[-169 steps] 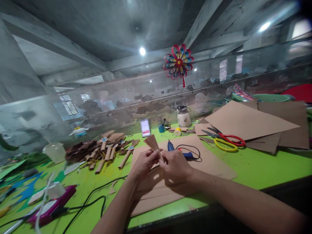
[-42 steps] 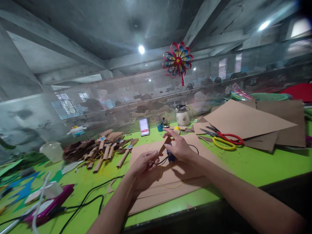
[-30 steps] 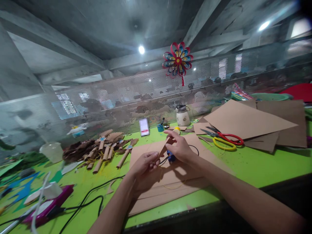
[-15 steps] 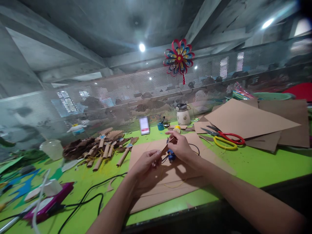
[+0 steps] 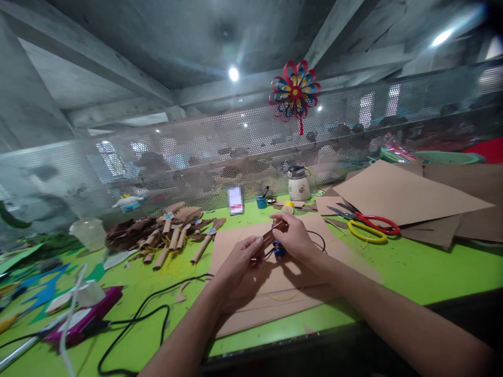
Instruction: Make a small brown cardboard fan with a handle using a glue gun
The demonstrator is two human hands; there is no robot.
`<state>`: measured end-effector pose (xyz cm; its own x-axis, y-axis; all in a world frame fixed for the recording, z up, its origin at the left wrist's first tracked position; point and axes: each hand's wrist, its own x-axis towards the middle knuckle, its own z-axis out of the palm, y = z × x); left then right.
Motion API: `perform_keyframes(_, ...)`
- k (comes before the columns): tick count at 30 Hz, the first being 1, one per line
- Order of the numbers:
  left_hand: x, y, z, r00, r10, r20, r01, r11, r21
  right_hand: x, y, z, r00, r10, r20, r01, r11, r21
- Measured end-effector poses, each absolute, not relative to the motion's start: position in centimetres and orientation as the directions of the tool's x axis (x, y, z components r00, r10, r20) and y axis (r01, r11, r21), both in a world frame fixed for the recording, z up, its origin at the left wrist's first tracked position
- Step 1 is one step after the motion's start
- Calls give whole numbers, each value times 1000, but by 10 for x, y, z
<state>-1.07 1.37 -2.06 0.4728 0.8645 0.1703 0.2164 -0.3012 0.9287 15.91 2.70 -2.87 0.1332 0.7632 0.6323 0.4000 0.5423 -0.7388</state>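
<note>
My left hand [image 5: 244,260] pinches a small folded piece of brown paper [image 5: 269,239] between thumb and fingers. My right hand [image 5: 295,240] closes on the far end of the same piece, index finger bent over it. Just below the fingers lies a blue tool [image 5: 279,250] with a black cord, mostly hidden by my right hand, so its kind is unclear. Both hands are over a stack of brown paper sheets [image 5: 251,310]. A thin yellow string [image 5: 283,299] trails across the top sheet.
Rolled brown paper pieces with yellow strings [image 5: 173,241] lie to the left. Red-and-yellow-handled scissors [image 5: 367,232] and large brown sheets [image 5: 408,191] are on the right. A phone [image 5: 236,200], blue pot [image 5: 261,202] and jug [image 5: 298,187] stand behind. A purple power strip [image 5: 84,319] with black cables sits front left.
The view has shifted slightly, so the scene sits a little further right. My hands keep hold of the brown paper piece, which is turned a little more toward the camera.
</note>
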Motion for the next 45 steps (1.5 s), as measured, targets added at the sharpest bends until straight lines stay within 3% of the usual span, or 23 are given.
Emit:
perform_keyframes(6,-12,16,-20,420,877,232,353,-393,849,158,28,-32,130,771,623,393,537,-747)
perform_keyframes(14,-15,24,-28,411,896,170,395,-343,853,158,30,-33,136,784,606,392,519,-760)
perform_keyframes(22,-21,27,-29,411,894,179,328,-328,886,162,33,-33,143,781,608,362,530,-766)
perform_keyframes(28,-21,21,-21,384,903,193,389,-347,853,169,34,-27,169,783,599,298,539,-788)
perform_keyframes(38,-35,37,-20,313,925,214,124,-263,957,194,43,-20,377,762,526,201,487,-850)
perform_keyframes(45,-36,31,-17,310,934,181,78,-214,974,181,31,-20,241,833,498,167,470,-867)
